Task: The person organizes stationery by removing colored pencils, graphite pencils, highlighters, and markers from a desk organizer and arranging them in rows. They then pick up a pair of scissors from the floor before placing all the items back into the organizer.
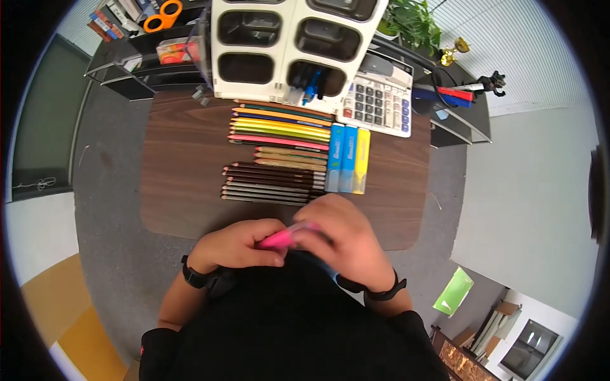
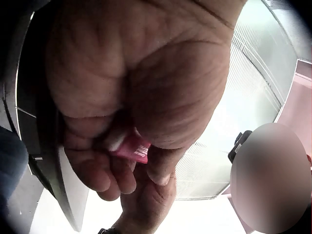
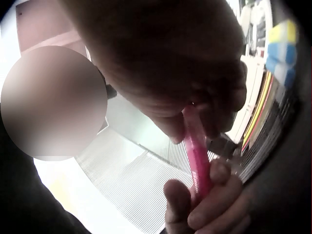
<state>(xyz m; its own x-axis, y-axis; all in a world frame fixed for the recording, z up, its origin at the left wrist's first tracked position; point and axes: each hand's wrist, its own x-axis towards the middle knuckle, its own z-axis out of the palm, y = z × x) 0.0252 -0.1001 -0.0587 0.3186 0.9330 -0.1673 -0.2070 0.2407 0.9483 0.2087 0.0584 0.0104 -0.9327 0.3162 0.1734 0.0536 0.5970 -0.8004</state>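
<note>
Just above my lap, near the table's front edge, my two hands meet on a pink highlighter (image 1: 276, 240). My left hand (image 1: 238, 244) grips its pink body between thumb and curled fingers. At the other end, my right hand (image 1: 349, 238) pinches the clear pinkish cap; the cap is on the body in the right wrist view, where the highlighter (image 3: 199, 163) spans both hands. From the left wrist, only a short printed stretch of the highlighter (image 2: 131, 150) shows past the palm. Beyond the hands lie two blue highlighters (image 1: 349, 149) and a yellow highlighter (image 1: 362, 152), side by side.
Colored pencils (image 1: 279, 130) lie in rows on the brown table (image 1: 184, 159), with dark pencils (image 1: 273, 181) nearest the hands. A white organizer (image 1: 286, 51) stands at the back, a calculator (image 1: 375, 105) beside it. Black shelves flank the table.
</note>
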